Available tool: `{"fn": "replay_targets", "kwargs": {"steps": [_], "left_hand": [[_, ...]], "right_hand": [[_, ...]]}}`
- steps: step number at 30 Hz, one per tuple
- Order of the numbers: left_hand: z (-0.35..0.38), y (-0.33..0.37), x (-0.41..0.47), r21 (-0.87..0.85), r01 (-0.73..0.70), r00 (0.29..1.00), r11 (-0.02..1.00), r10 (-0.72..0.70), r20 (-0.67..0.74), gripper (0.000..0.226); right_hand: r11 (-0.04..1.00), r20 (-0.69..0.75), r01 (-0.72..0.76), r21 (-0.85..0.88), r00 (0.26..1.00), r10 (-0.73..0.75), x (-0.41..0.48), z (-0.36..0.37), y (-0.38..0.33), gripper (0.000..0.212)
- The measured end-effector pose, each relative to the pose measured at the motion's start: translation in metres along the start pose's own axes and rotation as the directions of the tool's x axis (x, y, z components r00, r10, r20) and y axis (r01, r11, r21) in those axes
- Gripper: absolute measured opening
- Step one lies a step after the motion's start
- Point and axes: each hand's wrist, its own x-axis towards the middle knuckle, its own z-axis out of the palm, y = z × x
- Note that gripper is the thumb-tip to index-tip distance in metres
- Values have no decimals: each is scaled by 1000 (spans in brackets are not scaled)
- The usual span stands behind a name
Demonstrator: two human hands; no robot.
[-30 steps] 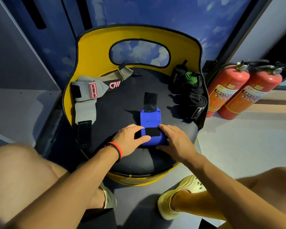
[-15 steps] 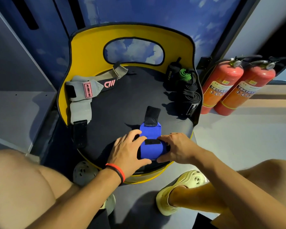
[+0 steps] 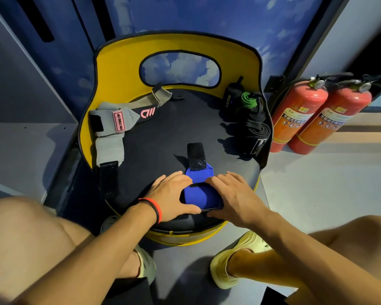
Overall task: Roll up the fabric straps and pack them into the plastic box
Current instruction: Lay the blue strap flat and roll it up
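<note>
A blue fabric strap with a black velcro end lies partly rolled on the black seat of a yellow chair, near its front edge. My left hand grips the roll's left side, thumb underneath. My right hand grips the right side of the roll. The unrolled tail points away from me. A grey strap with a pink label lies spread at the seat's left. Several rolled black straps, one with a green end, stand at the seat's right. No plastic box is in view.
Two red fire extinguishers stand on the floor right of the chair. A grey ledge runs at the left. My knees and yellow-shoed feet flank the chair's front.
The blue roll has grown and the flat tail has shortened. Both hands with the roll have moved toward the seat's front edge.
</note>
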Motion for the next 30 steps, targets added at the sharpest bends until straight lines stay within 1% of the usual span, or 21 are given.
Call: {"fn": "replay_targets", "kwargs": {"steps": [2, 5, 7, 11, 13, 15, 16, 19, 20, 21, 23, 25, 30], "left_hand": [[2, 1, 0, -30, -2, 1000, 1000, 2, -4, 87], [1, 3, -4, -139, 38, 998, 990, -44, -45, 82], [-2, 5, -7, -179, 62, 997, 982, -70, -41, 78], [-7, 14, -16, -170, 61, 998, 983, -60, 12, 82], [-8, 19, -19, -155, 47, 999, 987, -45, 20, 81], [-9, 21, -21, -150, 43, 999, 988, -41, 17, 78], [-10, 20, -22, -143, 42, 999, 989, -40, 16, 78], [-12, 16, -21, -127, 45, 998, 991, -40, 39, 77], [-13, 15, -21, -129, 47, 998, 991, -42, 47, 76], [-14, 14, -20, -131, 47, 998, 990, -41, 50, 75], [-16, 15, -17, -138, 40, 998, 990, -33, 52, 70], [-15, 15, -15, -144, 45, 998, 989, -39, 44, 70], [-6, 15, -16, -208, 12, 999, 978, -22, -47, 67]], "right_hand": [[997, 46, -57, 58, 997, 54, 4, -3, 3, 73], [986, 114, -115, 120, 988, 102, 14, -16, 9, 73], [971, 197, -165, 173, 972, 130, 20, -23, 11, 75], [924, 383, -241, 296, 916, 116, 19, -26, 17, 75], [898, 415, -269, 348, 903, 109, 13, -22, 19, 73], [896, 393, -273, 349, 911, 125, 8, -15, 17, 72], [906, 361, -261, 333, 923, 133, 5, -12, 16, 75], [947, 179, -183, 264, 974, 138, -4, -5, 7, 93], [967, 106, -140, 215, 987, 119, -6, -3, 3, 93], [986, 41, -87, 143, 996, 82, -7, -2, -2, 88], [999, -33, -13, 31, 999, 14, -6, 2, -9, 75], [998, -33, -30, 60, 999, 33, -3, 2, -9, 70], [958, 108, -152, 244, 986, 129, 10, -13, 6, 67]]}}
